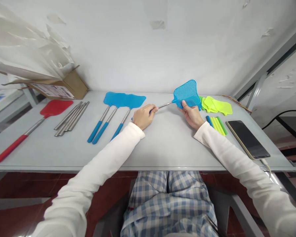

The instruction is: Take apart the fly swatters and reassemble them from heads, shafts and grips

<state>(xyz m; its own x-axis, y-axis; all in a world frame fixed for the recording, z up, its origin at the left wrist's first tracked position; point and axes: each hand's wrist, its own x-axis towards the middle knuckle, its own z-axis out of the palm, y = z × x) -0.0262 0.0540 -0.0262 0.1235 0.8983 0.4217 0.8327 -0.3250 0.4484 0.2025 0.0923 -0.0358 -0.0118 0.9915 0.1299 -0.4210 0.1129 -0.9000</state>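
Observation:
A blue fly swatter (186,91) with a perforated head and a thin metal shaft is held across both hands above the grey table (162,144). My left hand (144,117) is closed round its handle end, most of which is hidden under the fingers. With thumb on top, my right hand (192,115) pinches the lower edge of the mesh head. To the left lie three blue fly swatters (117,100), heads overlapping and handles toward me. Beyond my right hand are yellow-green swatter heads (218,105) and several blue, yellow and green grip sleeves (218,125).
Several metal tubes (71,118) lie in a bundle at the left, beside a red fly swatter (55,108). A cardboard box (71,85) stands at the back left against the wall. A phone (248,139) with a white cable rests near the right edge.

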